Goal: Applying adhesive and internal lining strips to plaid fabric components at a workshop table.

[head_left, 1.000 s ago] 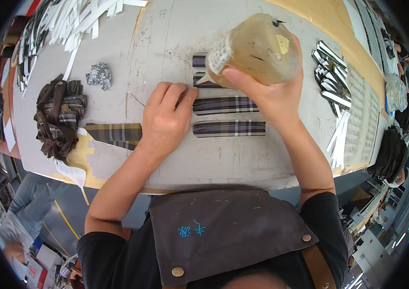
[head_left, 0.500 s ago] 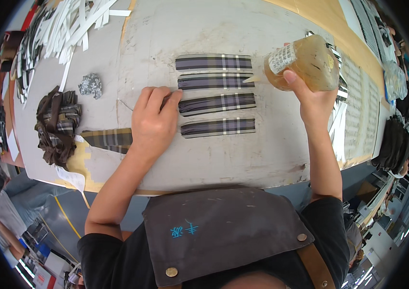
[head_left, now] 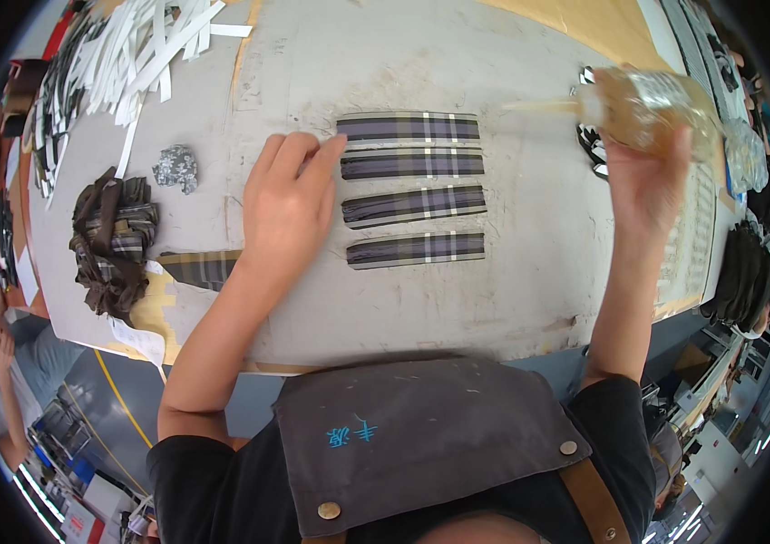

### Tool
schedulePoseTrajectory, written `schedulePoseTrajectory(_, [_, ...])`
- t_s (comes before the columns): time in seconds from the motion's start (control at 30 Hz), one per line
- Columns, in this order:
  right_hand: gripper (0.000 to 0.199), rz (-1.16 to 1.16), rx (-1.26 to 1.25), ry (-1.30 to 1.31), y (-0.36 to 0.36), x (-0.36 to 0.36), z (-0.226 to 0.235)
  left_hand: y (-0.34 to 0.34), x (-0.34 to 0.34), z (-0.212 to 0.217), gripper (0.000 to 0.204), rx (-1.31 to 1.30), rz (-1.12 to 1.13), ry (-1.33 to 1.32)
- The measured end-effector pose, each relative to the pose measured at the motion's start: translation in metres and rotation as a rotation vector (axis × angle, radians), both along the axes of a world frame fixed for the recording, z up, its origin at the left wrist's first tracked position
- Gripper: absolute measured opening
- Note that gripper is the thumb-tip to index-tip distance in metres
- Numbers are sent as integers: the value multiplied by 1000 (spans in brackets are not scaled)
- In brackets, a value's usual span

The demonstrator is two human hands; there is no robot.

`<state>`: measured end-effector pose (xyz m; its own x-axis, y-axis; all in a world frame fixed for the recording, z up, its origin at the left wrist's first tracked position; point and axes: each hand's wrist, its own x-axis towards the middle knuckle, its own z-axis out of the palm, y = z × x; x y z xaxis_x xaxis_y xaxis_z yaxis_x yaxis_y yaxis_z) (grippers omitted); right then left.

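1. The right grip [head_left: 646, 177] is tightly holding a yellowish bottle [head_left: 650, 107] (its tip [head_left: 544, 107] is looking blurry) above the worktop [head_left: 412, 317].
2. The left grip [head_left: 290, 199] is resting, curled, beside the top checked strip [head_left: 394, 127]; its inside is hiding, so I cannot tell its hold.

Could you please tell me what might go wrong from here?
The amber bottle, sideways in the right hand, could drip from its nozzle onto the table. Lying close together, the plaid strips might catch stray drips. The left hand, by the left end of the top strip, could nudge it askew.
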<state>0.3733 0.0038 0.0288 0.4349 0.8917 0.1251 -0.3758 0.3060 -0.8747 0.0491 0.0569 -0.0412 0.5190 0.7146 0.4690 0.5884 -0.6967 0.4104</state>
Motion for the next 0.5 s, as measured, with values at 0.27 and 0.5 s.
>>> schedulePoseTrajectory(0.27, [67,41,-100,-743,45,-87,-24,9,6,-17,32,101,19,18])
schedulePoseTrajectory(0.5, [61,55,-84,-819,60,-123,-30,9,7,-20,32,121,29,16])
